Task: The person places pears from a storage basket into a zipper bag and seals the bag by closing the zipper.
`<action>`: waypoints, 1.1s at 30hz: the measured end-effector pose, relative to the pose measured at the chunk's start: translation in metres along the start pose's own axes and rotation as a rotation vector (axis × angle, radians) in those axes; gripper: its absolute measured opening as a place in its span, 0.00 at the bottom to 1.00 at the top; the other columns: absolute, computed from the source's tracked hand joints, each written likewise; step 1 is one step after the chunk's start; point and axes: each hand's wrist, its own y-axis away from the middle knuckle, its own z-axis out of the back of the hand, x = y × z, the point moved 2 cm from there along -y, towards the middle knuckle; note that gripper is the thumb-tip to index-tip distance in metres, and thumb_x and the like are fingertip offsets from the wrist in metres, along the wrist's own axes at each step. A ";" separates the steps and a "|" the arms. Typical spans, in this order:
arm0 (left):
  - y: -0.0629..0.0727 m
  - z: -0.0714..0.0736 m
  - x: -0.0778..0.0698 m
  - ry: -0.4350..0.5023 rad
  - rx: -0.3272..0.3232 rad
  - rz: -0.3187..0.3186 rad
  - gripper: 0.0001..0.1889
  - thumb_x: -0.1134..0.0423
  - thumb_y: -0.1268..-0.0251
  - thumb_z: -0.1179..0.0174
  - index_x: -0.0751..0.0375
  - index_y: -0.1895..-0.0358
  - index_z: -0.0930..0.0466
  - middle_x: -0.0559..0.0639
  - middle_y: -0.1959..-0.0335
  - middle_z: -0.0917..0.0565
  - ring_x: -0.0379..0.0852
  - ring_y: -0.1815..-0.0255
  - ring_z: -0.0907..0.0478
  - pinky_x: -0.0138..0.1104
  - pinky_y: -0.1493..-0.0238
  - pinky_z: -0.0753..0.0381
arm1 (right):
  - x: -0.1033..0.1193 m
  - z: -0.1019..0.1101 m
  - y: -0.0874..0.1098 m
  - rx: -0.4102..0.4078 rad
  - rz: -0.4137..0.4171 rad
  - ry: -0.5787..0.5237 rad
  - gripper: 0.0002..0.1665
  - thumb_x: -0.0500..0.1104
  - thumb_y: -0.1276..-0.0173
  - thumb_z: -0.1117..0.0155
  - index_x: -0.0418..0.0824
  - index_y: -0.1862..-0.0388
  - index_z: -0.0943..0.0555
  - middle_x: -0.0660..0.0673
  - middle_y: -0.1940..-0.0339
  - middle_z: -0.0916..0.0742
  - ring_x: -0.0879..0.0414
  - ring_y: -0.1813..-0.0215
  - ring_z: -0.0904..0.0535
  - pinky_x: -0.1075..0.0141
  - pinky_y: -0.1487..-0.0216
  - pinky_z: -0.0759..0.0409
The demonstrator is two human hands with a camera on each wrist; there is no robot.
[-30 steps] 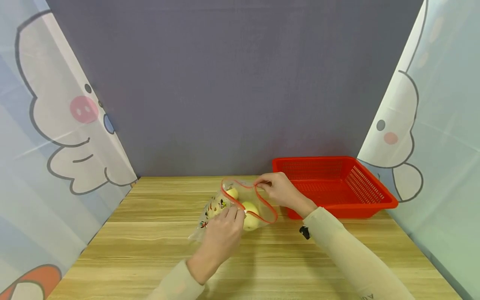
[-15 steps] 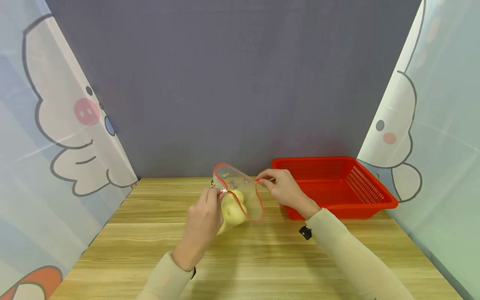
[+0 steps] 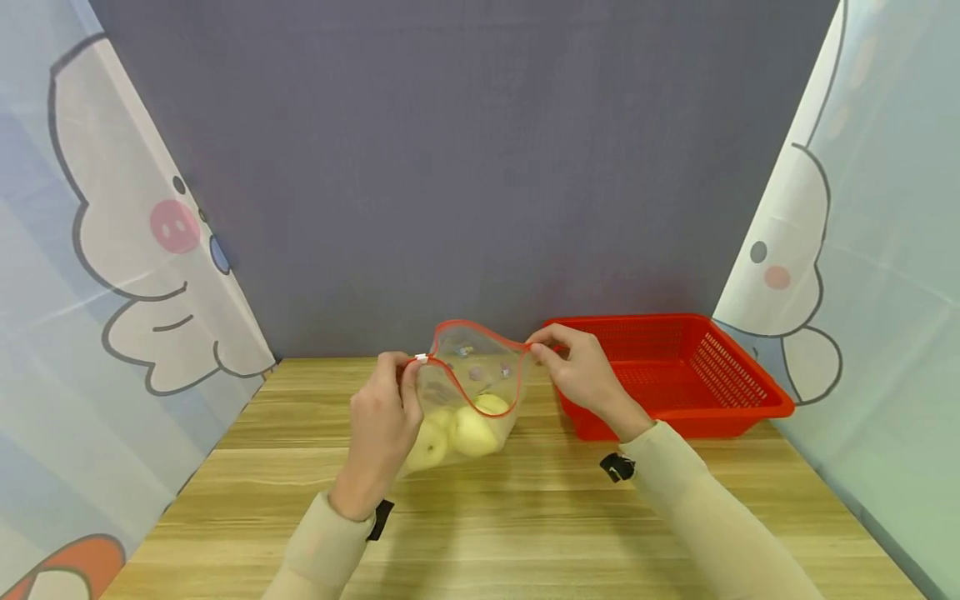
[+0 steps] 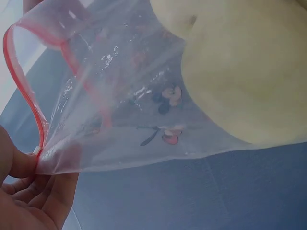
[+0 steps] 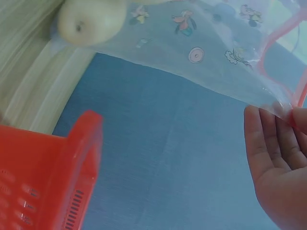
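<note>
A clear zip bag (image 3: 472,367) with a red zip edge and small printed cartoon figures stands between the two hands, its mouth spread wide. Several pale yellow-green fruits (image 3: 474,431), apple- or pear-like, lie in its lower part. My left hand (image 3: 384,417) pinches the left end of the zip edge, right by the white slider (image 3: 422,358). At the opposite corner, my right hand (image 3: 581,375) pinches the red edge between thumb and fingers. The left wrist view shows the plastic (image 4: 115,96) stretched from the thumb and fingers towards the fruit.
A red plastic basket (image 3: 675,412) with slotted walls stands at the right, just beyond the right hand. Wood-grain tabletop (image 3: 525,533) spreads under everything. A grey cloth backdrop (image 3: 465,167) rises behind, with cartoon-printed curtains (image 3: 135,250) at both sides.
The left hand has moved left and up with the slider end, and the right hand slightly up and right. The bag has been lifted more upright and its mouth faces up, the fruits settled lower.
</note>
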 end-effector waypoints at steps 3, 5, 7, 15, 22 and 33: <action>-0.003 -0.001 0.003 0.018 -0.007 0.023 0.06 0.77 0.32 0.38 0.72 0.59 0.26 0.54 0.79 0.24 0.42 0.86 0.31 0.33 0.86 0.31 | 0.001 0.004 0.000 -0.019 0.001 -0.020 0.06 0.38 0.25 0.36 0.41 0.55 0.13 0.47 0.61 0.12 0.48 0.63 0.17 0.62 0.63 0.19; -0.005 -0.002 0.006 0.037 -0.012 0.039 0.05 0.77 0.31 0.39 0.72 0.59 0.26 0.54 0.80 0.23 0.42 0.86 0.31 0.32 0.86 0.32 | 0.001 0.007 0.000 -0.030 -0.004 -0.035 0.06 0.38 0.25 0.36 0.41 0.55 0.13 0.47 0.63 0.12 0.48 0.65 0.18 0.62 0.64 0.20; -0.007 -0.003 0.010 0.065 -0.025 0.058 0.04 0.77 0.30 0.40 0.73 0.60 0.26 0.55 0.79 0.22 0.44 0.86 0.29 0.32 0.85 0.31 | 0.002 0.009 0.001 -0.040 -0.007 -0.042 0.06 0.38 0.25 0.36 0.41 0.55 0.13 0.46 0.64 0.12 0.50 0.67 0.19 0.64 0.65 0.20; -0.013 -0.006 0.027 0.192 -0.067 0.178 0.04 0.73 0.26 0.43 0.73 0.61 0.26 0.56 0.80 0.21 0.48 0.83 0.23 0.27 0.82 0.30 | 0.003 0.018 0.003 -0.085 0.004 -0.100 0.06 0.37 0.26 0.35 0.36 0.56 0.14 0.40 0.67 0.13 0.46 0.69 0.20 0.67 0.67 0.20; -0.016 -0.005 0.036 0.317 -0.027 0.259 0.07 0.70 0.22 0.46 0.74 0.58 0.27 0.57 0.78 0.20 0.49 0.81 0.22 0.23 0.78 0.25 | 0.003 0.026 0.006 -0.114 0.017 -0.157 0.05 0.34 0.27 0.35 0.32 0.59 0.15 0.36 0.70 0.14 0.46 0.72 0.19 0.61 0.68 0.15; -0.016 -0.003 0.050 0.550 -0.030 0.506 0.10 0.67 0.20 0.49 0.75 0.57 0.28 0.64 0.72 0.20 0.39 0.77 0.20 0.27 0.71 0.16 | -0.004 0.046 0.009 -0.138 -0.025 -0.163 0.06 0.33 0.27 0.35 0.29 0.59 0.16 0.34 0.71 0.14 0.54 0.74 0.18 0.66 0.68 0.13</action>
